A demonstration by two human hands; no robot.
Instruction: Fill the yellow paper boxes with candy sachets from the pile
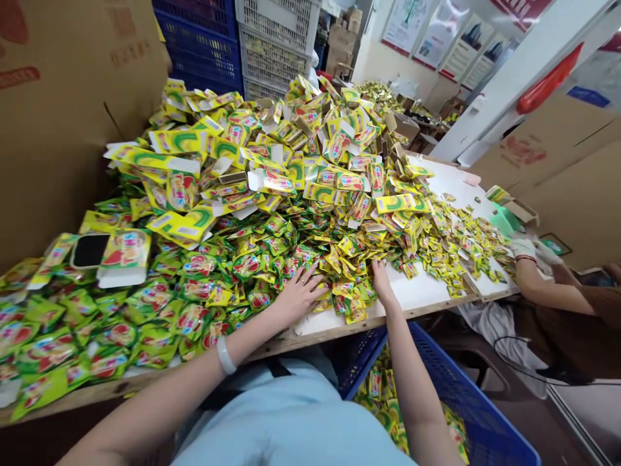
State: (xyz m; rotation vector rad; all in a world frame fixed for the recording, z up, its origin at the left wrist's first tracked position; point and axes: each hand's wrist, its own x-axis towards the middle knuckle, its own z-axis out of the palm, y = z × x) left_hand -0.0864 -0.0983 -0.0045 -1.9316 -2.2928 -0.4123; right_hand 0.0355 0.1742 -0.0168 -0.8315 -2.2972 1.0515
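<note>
My left hand (301, 295) lies palm down with its fingers spread, touching the small yellow-green sachets (262, 268) at the front of the heap. Across a small bunch of sachets (350, 301), my right hand (382, 278) stands on edge with its fingers stretched forward against the pile, grasping nothing that I can see. Behind the hands rises a heap of flattened or opened yellow cartons (281, 178) printed with red and green pictures. A phone (90, 251) sits among sachets at the left, beside a carton (125, 255).
Below the white tabletop (405, 294), a blue crate (470, 395) holds more yellow packs. A co-worker's gloved hands (533, 249) are at the right end of the table. Big cardboard boxes (63, 129) stand at the left, with stacked crates (276, 42) behind the heap.
</note>
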